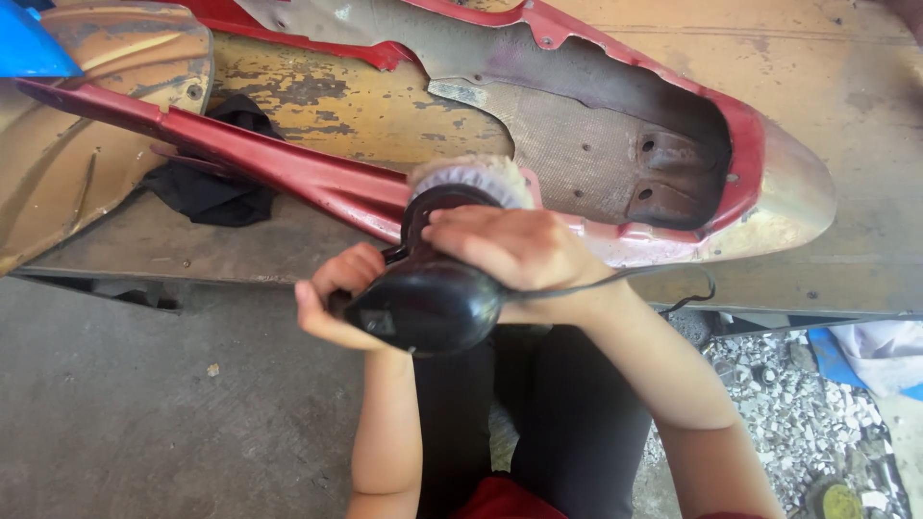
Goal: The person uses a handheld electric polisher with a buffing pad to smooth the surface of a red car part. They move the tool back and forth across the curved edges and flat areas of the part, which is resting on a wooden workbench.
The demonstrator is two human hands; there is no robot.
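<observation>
A black handheld polishing machine (430, 293) with a fluffy white-pink pad (471, 178) rests against the edge of a red vehicle body panel (288, 165). My left hand (336, 293) grips the machine's side handle. On top of the machine's body lies my right hand (524, 252), wrapped around it. The panel lies upside down on a worn wooden board (365, 106), its grey inner side (596, 144) facing up. A thin black cord (663, 279) runs from the machine to the right.
A black cloth (216, 187) lies under the panel at left. A tan curved panel (87, 125) sits at far left, with a blue piece (29, 48) at the corner. Concrete floor (144, 404) below; gravel (798, 404) and a blue-white cloth (865, 351) at right.
</observation>
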